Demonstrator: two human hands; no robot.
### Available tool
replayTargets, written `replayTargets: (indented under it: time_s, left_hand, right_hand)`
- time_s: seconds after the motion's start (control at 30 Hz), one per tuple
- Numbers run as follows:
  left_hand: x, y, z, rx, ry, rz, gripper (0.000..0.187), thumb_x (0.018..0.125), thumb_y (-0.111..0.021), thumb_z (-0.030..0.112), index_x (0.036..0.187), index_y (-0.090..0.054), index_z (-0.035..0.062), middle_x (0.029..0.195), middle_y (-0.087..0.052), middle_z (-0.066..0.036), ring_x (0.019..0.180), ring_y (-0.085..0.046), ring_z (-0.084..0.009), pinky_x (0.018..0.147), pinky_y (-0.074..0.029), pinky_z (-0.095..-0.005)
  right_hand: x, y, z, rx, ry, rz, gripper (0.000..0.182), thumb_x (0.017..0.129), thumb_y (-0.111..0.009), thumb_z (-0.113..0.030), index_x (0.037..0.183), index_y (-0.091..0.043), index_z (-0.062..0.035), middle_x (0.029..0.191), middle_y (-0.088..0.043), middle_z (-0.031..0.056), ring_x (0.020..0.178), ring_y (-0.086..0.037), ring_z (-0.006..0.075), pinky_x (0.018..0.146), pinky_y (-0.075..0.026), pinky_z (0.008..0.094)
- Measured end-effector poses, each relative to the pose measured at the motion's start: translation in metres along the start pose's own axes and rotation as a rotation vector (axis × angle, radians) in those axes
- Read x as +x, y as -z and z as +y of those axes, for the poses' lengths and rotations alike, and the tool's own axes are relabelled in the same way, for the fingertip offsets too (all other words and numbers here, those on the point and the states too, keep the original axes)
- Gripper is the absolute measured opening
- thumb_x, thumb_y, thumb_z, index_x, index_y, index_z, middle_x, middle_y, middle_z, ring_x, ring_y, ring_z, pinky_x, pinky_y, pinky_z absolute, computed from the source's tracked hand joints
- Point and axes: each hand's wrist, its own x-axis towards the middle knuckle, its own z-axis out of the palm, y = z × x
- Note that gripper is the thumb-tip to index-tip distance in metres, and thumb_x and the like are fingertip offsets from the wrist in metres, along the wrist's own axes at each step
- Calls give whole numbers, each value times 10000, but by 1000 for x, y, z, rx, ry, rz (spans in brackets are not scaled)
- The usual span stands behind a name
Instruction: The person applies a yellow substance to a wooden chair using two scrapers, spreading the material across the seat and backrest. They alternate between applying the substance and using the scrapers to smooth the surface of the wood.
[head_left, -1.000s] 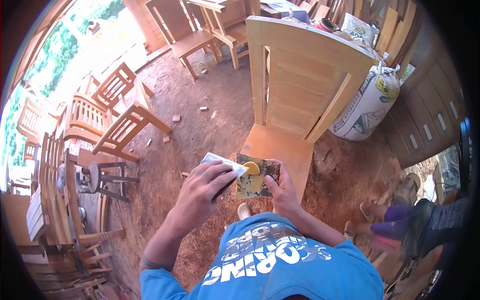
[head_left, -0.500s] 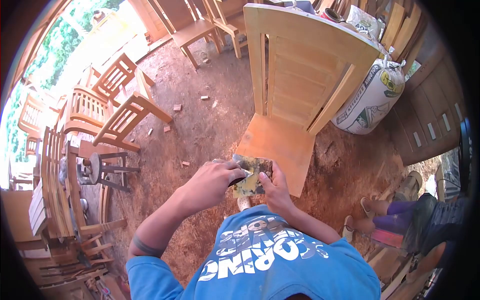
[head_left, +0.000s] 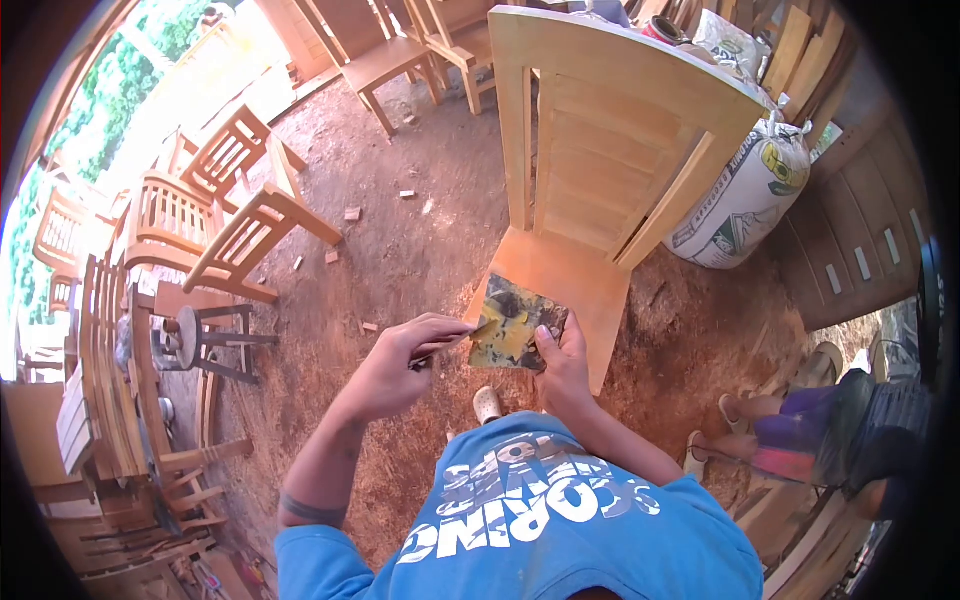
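Note:
My left hand (head_left: 395, 365) is closed on what looks like a putty knife, its dark handle partly hidden by the fingers. The blade end reaches the left edge of a small flat board (head_left: 513, 328) smeared with yellow and black putty. The board is gripped at its right side by my right hand (head_left: 563, 365), thumb on top and the other fingers mostly hidden underneath. Just beyond both hands stands a wooden chair, with its seat (head_left: 560, 275) partly behind the board and its tall panelled back (head_left: 612, 150) rising away from me.
Several wooden chairs (head_left: 245, 240) stand to the left near a round stool (head_left: 190, 338). Further chairs (head_left: 385, 65) are at the back. A full white sack (head_left: 745, 195) sits at the right. A person's legs (head_left: 790, 430) show at lower right. Wood offcuts (head_left: 353, 214) lie on the dirt floor.
My left hand has drawn back to the left from the board's middle, with the putty knife. My right hand has tilted and turned the board, showing more of its smeared face.

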Motion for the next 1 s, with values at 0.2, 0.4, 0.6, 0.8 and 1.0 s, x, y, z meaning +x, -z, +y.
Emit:
replayTargets:
  time_s: [0.2,0.4,0.6,0.8,1.0]
  left_hand:
    - [-16,-52,-25,-328,-135,372,585,734,-488,-232,1269,-541,1,1292,-535,-153,1229,-532,-251,1022,-457,-334]
    - [-13,-91,-35,169,-375,548,533,736,-513,-223,1215,-529,9,1269,-503,-213,1187,-533,-378,998,-466,-420]
    - [-34,-79,-90,283,-190,352,554,744,-486,-228,1239,-520,17,1253,-505,-211,1172,-547,-362,948,-501,-407]
    - [-29,-63,-39,0,-213,498,467,805,-473,-203,1224,-527,-4,1268,-506,-203,1134,-580,-327,967,-490,-350]
    - [-21,-48,-58,186,-39,318,581,704,-474,-254,1188,-591,45,1241,-560,-175,1152,-572,-317,938,-484,-357]
  right_hand:
    - [5,-4,-2,123,-8,32,400,976,-418,2,1368,-339,-18,1284,-502,116,1167,-540,191,1004,-471,375]
    - [5,-12,-11,159,-55,19,395,989,-410,-7,1375,-332,-29,1290,-505,119,1163,-553,199,996,-487,385]
    - [-1,-14,-23,259,-53,-5,379,995,-394,-3,1370,-346,-33,1279,-523,119,1152,-567,205,995,-489,384]
    - [4,-6,-19,119,31,-16,379,990,-397,8,1365,-359,-22,1276,-520,111,1151,-552,184,1018,-461,368]
    - [7,1,-23,52,47,42,397,975,-417,16,1368,-368,-16,1280,-519,102,1158,-533,166,1023,-423,331]
